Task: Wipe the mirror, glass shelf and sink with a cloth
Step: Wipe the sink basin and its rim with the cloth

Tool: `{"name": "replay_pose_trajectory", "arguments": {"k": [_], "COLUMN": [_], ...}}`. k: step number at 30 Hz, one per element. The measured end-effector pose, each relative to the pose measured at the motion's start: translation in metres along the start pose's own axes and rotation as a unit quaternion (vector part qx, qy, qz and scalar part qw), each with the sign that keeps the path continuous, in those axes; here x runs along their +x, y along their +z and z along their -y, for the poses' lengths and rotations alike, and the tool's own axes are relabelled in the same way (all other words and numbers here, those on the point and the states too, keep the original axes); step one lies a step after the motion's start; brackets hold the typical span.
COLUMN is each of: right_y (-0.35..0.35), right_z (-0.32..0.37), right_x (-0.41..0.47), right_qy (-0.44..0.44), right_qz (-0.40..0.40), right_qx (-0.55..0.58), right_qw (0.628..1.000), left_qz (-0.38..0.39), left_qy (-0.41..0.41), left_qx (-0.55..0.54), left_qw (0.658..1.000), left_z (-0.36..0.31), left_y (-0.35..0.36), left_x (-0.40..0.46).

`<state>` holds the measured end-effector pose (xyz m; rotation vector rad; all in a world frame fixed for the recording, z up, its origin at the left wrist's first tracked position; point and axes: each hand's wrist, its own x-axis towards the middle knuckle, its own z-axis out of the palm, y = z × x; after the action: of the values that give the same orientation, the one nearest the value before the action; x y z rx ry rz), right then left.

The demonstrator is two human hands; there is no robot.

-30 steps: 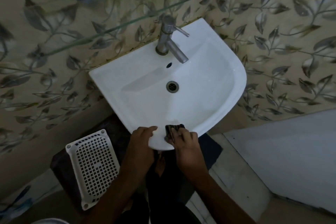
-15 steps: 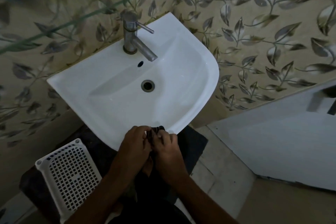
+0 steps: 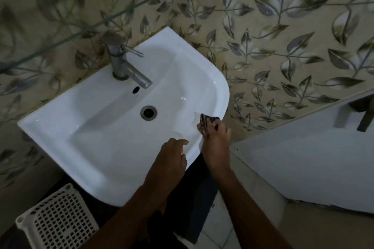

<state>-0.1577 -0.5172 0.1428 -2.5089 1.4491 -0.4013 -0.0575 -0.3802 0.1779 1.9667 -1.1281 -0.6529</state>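
Observation:
A white wall-mounted sink [image 3: 60, 127] fills the middle of the head view, with a metal tap [image 3: 123, 64] at its back and a drain [image 3: 148, 112] in the bowl. My right hand [image 3: 215, 145] is shut on a dark striped cloth [image 3: 206, 120] and presses it on the sink's right front rim. My left hand [image 3: 169, 159] rests on the front rim just left of it, fingers loosely apart and holding nothing. The edge of the glass shelf [image 3: 97, 24] runs diagonally above the tap. The mirror is out of view.
A white perforated plastic basket [image 3: 56, 220] stands on a dark stool under the sink's left side. Leaf-patterned tiles [image 3: 283, 46] cover the wall. A pale door or panel [image 3: 313, 168] stands at the right, with tiled floor below.
The right hand has carried the cloth from the middle of the front rim to the right rim. The left hand let go of the cloth and stays on the front rim. The camera shifted right.

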Motion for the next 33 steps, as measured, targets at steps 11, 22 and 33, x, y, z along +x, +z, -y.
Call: {"name": "replay_pose_trajectory", "arguments": {"k": [11,22,33], "right_y": [-0.005,0.0,0.013], "right_z": [-0.008,-0.022,-0.036], "right_x": [0.028,0.042,0.203], "right_qy": [0.018,0.005,-0.096], "right_qz": [0.017,-0.008,-0.044], "right_qx": [-0.016,-0.039,-0.157], "right_qw": [1.0,0.999,0.982], "left_qz": [-0.02,-0.02,-0.057], "left_qy": [-0.007,0.016,-0.025], "left_qx": [-0.009,-0.039,-0.063], "left_qw": [1.0,0.999,0.996], "left_z": [-0.008,-0.022,-0.007], "left_y": [0.006,0.031,0.003], "left_x": [0.056,0.1,0.118]}}
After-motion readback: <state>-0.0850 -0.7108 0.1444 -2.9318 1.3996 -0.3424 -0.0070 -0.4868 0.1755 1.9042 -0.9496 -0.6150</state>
